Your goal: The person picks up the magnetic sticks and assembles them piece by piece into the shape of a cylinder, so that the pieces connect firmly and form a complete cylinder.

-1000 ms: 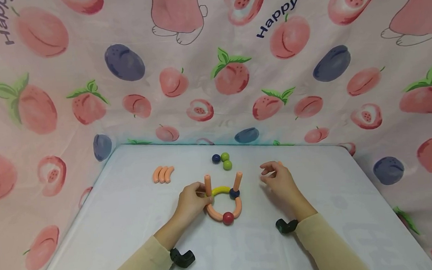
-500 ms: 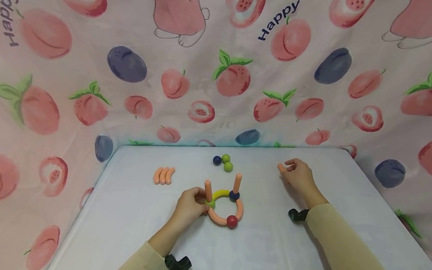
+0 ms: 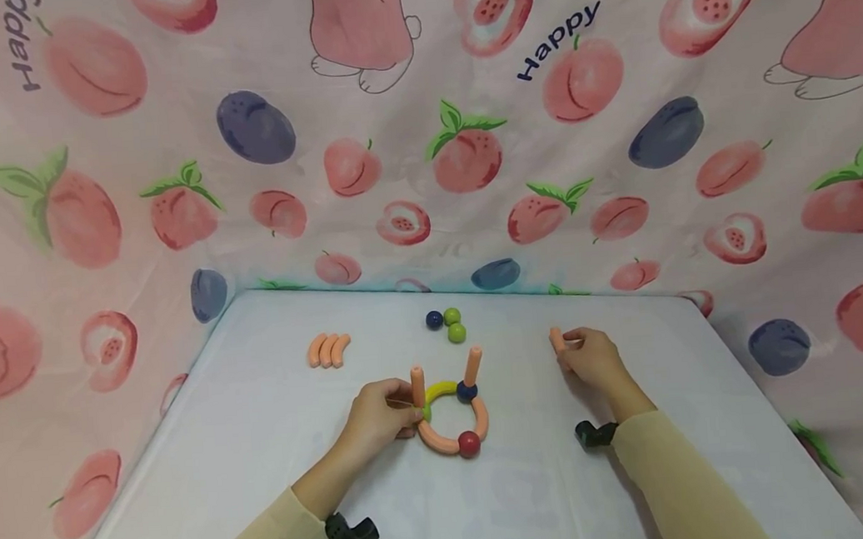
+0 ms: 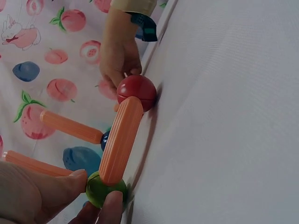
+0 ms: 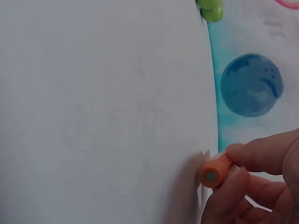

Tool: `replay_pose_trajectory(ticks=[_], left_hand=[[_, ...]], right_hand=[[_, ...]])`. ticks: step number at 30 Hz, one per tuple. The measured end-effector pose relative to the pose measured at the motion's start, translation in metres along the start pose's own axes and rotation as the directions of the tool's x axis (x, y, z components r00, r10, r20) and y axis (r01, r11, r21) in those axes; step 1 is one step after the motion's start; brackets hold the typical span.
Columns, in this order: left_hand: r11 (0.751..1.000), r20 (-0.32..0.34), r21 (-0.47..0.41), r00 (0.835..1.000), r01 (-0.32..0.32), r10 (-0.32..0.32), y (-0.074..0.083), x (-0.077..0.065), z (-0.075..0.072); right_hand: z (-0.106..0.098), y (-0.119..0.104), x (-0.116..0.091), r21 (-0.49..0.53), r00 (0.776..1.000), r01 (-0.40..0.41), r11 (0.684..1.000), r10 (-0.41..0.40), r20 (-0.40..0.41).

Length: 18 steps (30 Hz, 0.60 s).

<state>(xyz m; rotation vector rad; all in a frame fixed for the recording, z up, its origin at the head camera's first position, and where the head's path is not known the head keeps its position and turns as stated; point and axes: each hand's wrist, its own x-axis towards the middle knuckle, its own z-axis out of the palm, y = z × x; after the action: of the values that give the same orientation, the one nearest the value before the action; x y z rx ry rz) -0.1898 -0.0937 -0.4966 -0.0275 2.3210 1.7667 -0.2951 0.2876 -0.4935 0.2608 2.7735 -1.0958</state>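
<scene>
On the white table lies a ring of curved orange rods (image 3: 438, 443), a yellow curved rod (image 3: 441, 388), a red ball (image 3: 470, 444) and a dark blue ball (image 3: 467, 391). Two straight orange rods (image 3: 472, 367) stand up from it. My left hand (image 3: 381, 411) pinches the green ball (image 4: 103, 190) at the ring's left side between thumb and finger. Off to the right, my right hand (image 3: 594, 362) pinches a short orange magnetic rod (image 5: 217, 171) by its side; a grey disc shows on its end.
Several curved orange rods (image 3: 328, 350) lie together at the back left. Behind the ring sit a loose dark blue ball (image 3: 434, 320) and two green balls (image 3: 456, 333). A fruit-patterned cloth (image 3: 395, 180) rises behind the table. Dark devices (image 3: 352, 534) sit at both wrists.
My right hand moved right to the orange rod and now holds it, shifted slightly left since half a second ago. The ring, with my left hand on it, has shifted slightly in view.
</scene>
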Motion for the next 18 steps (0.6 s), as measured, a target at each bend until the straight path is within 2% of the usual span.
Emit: replay_pose_trajectory(ticks=[6,13,18], left_hand=[[0.999,-0.019,0.031,0.999,-0.032,0.032,0.0,0.0,0.001],[0.995,-0.044,0.087,0.998,-0.046,0.05,0.0,0.0,0.001],[0.99,-0.052,0.132,0.997,-0.048,0.055,-0.001,0.0,0.0]], right_hand=[[0.005,-0.01,-0.021,0.092,0.994,0.104,0.99,-0.105,0.002],[0.018,-0.021,-0.052,0.236,0.976,0.212,0.948,-0.216,-0.006],[0.026,-0.033,-0.076,0.299,0.959,0.255,0.92,-0.281,0.045]])
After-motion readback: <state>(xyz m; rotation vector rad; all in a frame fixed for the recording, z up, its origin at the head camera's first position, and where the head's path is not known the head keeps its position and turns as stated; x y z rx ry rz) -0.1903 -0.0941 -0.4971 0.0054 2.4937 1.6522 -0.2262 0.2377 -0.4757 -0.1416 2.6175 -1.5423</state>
